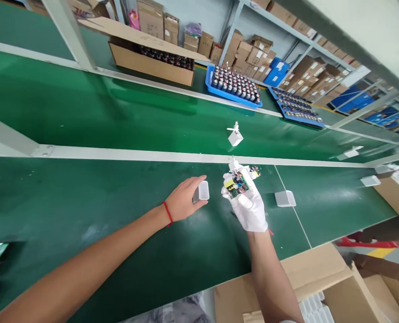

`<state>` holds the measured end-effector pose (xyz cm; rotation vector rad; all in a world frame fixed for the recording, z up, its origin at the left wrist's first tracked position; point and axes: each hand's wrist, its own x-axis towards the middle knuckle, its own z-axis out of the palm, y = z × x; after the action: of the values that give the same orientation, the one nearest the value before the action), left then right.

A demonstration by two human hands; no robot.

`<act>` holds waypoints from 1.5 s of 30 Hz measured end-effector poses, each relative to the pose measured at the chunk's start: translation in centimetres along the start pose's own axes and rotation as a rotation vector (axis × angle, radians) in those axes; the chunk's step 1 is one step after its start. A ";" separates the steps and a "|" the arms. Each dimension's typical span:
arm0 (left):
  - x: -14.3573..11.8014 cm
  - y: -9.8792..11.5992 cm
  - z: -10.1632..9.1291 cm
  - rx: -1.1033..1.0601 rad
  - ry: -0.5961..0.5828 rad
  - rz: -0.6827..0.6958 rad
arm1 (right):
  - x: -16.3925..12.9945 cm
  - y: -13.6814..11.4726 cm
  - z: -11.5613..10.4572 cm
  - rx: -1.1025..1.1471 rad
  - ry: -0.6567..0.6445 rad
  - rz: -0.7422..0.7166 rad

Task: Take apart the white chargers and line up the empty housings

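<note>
My bare left hand [182, 197], with a red string on the wrist, grips a small white plastic housing [203, 190] between thumb and fingers. The housing's open end faces my right hand. My right hand [251, 213] wears a white glove and is closed around a circuit board [237, 185] with a yellow transformer and several small components. At the board's far end is a white plug piece [233, 164]. More electronic parts [255, 171] stick out past the gloved fingers on the right. A gap separates the housing from the board. Another white housing [285, 198] lies on the green bench right of my glove.
Beyond a pale rail [145, 154], a white plug adapter [235, 137] stands on the green belt. A blue tray [231, 99] of parts and a long cardboard box [152, 63] sit behind it. An open carton [350, 291] stands below the bench's front edge.
</note>
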<state>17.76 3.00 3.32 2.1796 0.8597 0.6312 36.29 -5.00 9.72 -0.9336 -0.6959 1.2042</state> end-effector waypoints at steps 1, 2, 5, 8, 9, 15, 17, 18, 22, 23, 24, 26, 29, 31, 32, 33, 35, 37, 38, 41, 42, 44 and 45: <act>-1.5 -0.3 -0.8 0.012 0.001 -0.015 | 0.2 0.4 0.5 0.006 -0.007 0.008; -2.9 -0.5 -1.6 0.026 0.005 -0.032 | 0.3 0.9 1.0 0.008 -0.031 0.032; -6.9 -1.2 -3.3 0.048 0.045 -0.061 | 0.4 2.2 2.3 -0.042 -0.129 0.133; -10.0 -1.8 -4.2 0.026 0.121 -0.066 | 0.3 3.7 3.2 -0.152 -0.193 0.168; -10.8 -2.0 -4.4 0.017 0.143 -0.070 | 0.3 4.1 3.4 -0.193 -0.208 0.166; -13.2 -3.2 -5.4 -0.073 0.158 -0.117 | 0.7 4.4 5.4 -0.767 -0.265 -0.069; -13.2 -3.5 -5.8 -0.082 0.117 -0.076 | 0.7 4.1 5.9 -0.801 -0.353 -0.011; -13.2 -3.6 -5.9 -0.077 0.095 -0.039 | 0.7 4.0 6.1 -0.759 -0.391 0.079; -13.3 -3.8 -5.9 0.050 0.117 0.033 | 0.2 3.7 6.6 -0.776 -0.444 0.251; -13.4 -3.7 -5.8 0.110 0.167 0.009 | 0.1 3.5 6.8 -0.868 -0.453 0.200; -13.5 -3.6 -5.8 0.169 0.216 -0.021 | 0.0 3.4 7.0 -0.972 -0.458 0.154; -13.8 -3.2 -5.8 0.228 0.252 -0.075 | -0.2 3.1 7.7 -1.133 -0.478 0.164; -14.1 -2.5 -6.0 0.180 0.134 -0.080 | -0.3 3.3 8.6 -1.060 -0.542 0.466; -14.1 -2.2 -6.0 0.191 0.124 -0.090 | -0.3 4.1 8.7 -0.830 -0.560 0.695; -14.1 -2.1 -5.8 0.220 0.149 -0.101 | -0.2 4.5 8.5 -0.721 -0.546 0.780; -14.0 -2.1 -5.7 0.251 0.174 -0.115 | -0.2 5.0 8.4 -0.632 -0.525 0.838; -13.8 -2.1 -5.4 0.264 0.162 -0.126 | -0.1 5.5 8.1 -0.562 -0.470 0.846; -13.7 -2.2 -5.5 0.197 0.074 -0.113 | -0.1 5.5 8.0 -0.624 -0.407 0.756; -13.7 -2.4 -5.6 0.143 0.029 -0.106 | -0.2 5.3 8.0 -0.675 -0.386 0.692; -13.8 -2.9 -6.2 -0.014 -0.030 -0.110 | -0.4 4.5 8.4 -0.855 -0.433 0.536; -13.9 -3.1 -6.3 -0.050 -0.027 -0.118 | -0.6 4.3 8.6 -0.929 -0.479 0.485; -13.9 -3.4 -6.2 -0.093 0.000 -0.133 | -1.0 4.1 9.0 -1.115 -0.546 0.344; -14.0 -3.5 -6.1 -0.104 0.016 -0.136 | -1.2 4.1 9.2 -1.215 -0.558 0.254</act>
<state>3.27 -2.72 2.08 2.0073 0.9527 0.6124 26.22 -3.76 10.47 -1.7174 -1.9128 1.2313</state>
